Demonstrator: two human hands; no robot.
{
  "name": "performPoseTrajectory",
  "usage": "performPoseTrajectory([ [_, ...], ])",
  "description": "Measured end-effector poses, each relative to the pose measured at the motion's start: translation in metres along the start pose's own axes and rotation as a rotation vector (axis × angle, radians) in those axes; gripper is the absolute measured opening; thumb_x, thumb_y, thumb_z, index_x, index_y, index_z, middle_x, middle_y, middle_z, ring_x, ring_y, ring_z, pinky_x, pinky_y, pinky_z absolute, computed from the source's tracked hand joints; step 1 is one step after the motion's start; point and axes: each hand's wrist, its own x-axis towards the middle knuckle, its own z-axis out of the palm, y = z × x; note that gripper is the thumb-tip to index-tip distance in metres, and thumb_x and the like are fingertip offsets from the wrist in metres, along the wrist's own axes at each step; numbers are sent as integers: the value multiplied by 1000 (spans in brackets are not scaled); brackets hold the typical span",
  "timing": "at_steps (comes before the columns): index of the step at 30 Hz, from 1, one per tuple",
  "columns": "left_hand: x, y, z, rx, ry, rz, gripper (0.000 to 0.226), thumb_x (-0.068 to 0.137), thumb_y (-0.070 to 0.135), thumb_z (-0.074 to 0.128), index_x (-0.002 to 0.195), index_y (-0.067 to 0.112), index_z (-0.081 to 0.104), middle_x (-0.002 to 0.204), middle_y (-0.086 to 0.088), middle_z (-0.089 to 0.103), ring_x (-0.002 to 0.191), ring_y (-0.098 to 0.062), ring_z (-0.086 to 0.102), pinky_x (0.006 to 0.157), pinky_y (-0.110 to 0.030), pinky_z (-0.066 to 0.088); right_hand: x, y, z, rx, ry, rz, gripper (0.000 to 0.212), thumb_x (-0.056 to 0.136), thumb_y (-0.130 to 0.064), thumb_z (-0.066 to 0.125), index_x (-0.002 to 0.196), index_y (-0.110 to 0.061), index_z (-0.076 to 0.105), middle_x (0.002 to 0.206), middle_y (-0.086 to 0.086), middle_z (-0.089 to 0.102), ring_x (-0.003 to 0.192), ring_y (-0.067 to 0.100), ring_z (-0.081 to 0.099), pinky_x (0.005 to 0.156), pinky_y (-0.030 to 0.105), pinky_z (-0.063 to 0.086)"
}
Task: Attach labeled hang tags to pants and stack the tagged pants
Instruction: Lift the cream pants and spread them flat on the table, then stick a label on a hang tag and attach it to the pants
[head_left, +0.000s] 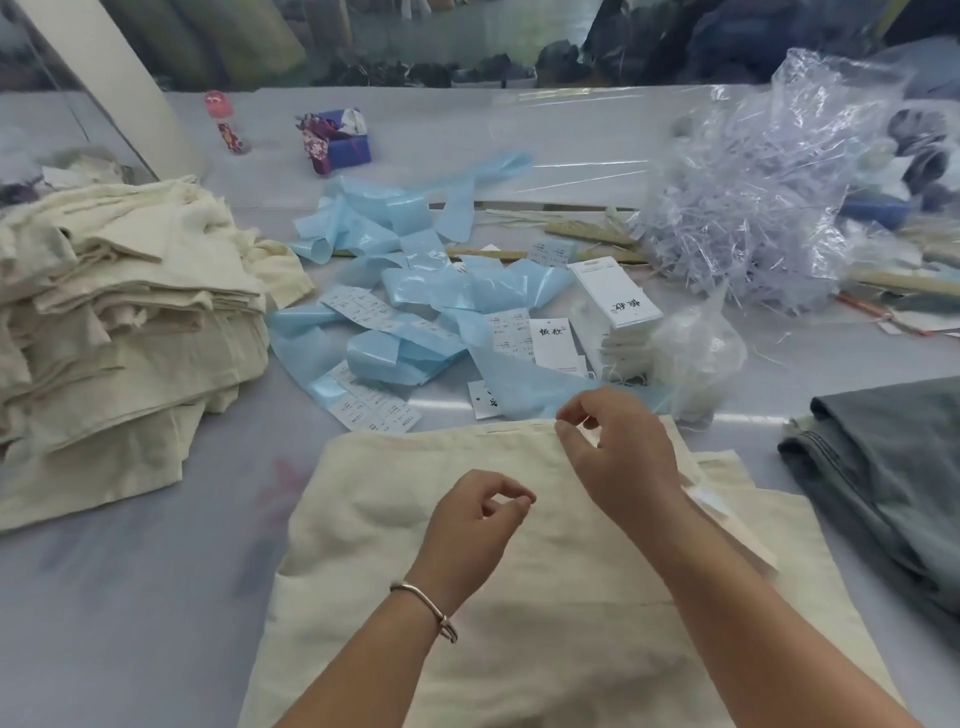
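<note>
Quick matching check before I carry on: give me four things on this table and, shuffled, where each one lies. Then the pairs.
1. stack of cream pants
2. grey pants
3. hang tags
4. blue backing strips

A. right edge
B. table's middle, scattered
C. far left
D. upright pile, right of the blue strips

Pairs: 1-C, 2-A, 3-D, 4-B

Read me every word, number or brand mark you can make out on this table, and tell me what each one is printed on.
Two brush-style black characters, a brand mark I cannot read reliably: on the top white hang tag of the stack.
The same two characters: on the loose white hang tag.
Rows of small print, blurred: on the white sticker label sheets.
Nothing else carries legible text.
</note>
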Motion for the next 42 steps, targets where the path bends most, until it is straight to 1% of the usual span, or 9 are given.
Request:
performPoseTrajectory([
  [6, 70, -31, -53, 107, -11, -139, 12, 87, 16, 65, 81, 26, 70, 84, 9, 65, 61, 3, 53, 56, -11, 38, 70, -5, 73, -320, -29, -30, 27, 85, -25, 62, 111, -17, 60, 104, 0, 63, 102, 25, 56, 87, 37, 34],
  [11, 122, -44, -71, 98, -37, -138, 14, 88, 12, 63, 82, 22, 71, 79, 5, 67, 70, -7, 63, 61, -12, 43, 130, 15, 140, -472, -221, 157, 77, 85, -55, 57, 143, -16, 25, 142, 2, 36, 130, 24, 34, 103, 38, 34],
  [18, 175, -52, -78, -38, 30, -167, 11, 90, 14, 63, 88, 24, 68, 82, 0, 71, 79, -16, 70, 79, -41, 58, 140, 25, 174, -527, -69, 39, 8, 84, -16, 57, 91, -18, 59, 89, 2, 66, 87, 26, 62, 84, 39, 34],
  [21, 192, -56, -81, -19, 63, -146, 12, 89, 16, 64, 89, 28, 65, 85, 6, 71, 79, -11, 69, 80, -39, 57, 143, 30, 165, -271, 209, 118, 20, 69, 3, 69, 87, -6, 64, 64, 14, 64, 58, 38, 59, 63, 40, 44],
  [24, 205, -57, -86, 181, 146, -7, 17, 86, 16, 63, 88, 34, 60, 98, 14, 64, 83, 2, 57, 79, -17, 47, 156, 36, 150, -147, 344, 331, 34, 84, -9, 62, 118, -10, 56, 85, 19, 68, 75, 42, 62, 64, 40, 43],
  [28, 222, -55, -90, 527, 298, 138, 26, 83, 18, 62, 108, 25, 64, 96, 12, 58, 97, -14, 49, 80, -29, 41, 173, 43, 142, -158, 366, 388, 47, 91, -17, 54, 136, -12, 38, 120, 16, 61, 98, 40, 60, 72, 41, 41],
  [34, 248, -50, -85, 327, 217, -26, 54, 93, 36, 55, 142, 46, 34, 101, 6, 48, 83, -10, 50, 70, -27, 38, 176, 34, 147, -587, 453, -84, 60, 67, 11, 50, 118, -16, 66, 133, 19, 53, 122, 32, 39, 98, 50, 33],
  [38, 259, -55, -79, 293, 199, -93, 34, 95, 29, 54, 128, 23, 61, 119, 0, 47, 88, -11, 52, 80, -23, 37, 172, 30, 166, -577, 308, -344, 31, 62, 11, 50, 71, -11, 71, 95, 10, 70, 97, 31, 65, 110, 50, 24],
  [42, 253, -56, -83, 85, 308, -85, 15, 93, 17, 59, 100, 18, 73, 113, 2, 62, 91, -7, 55, 79, -17, 35, 173, 21, 179, -562, -43, -67, 33, 71, 3, 53, 94, -13, 71, 84, 4, 69, 89, 27, 64, 118, 37, -4],
])
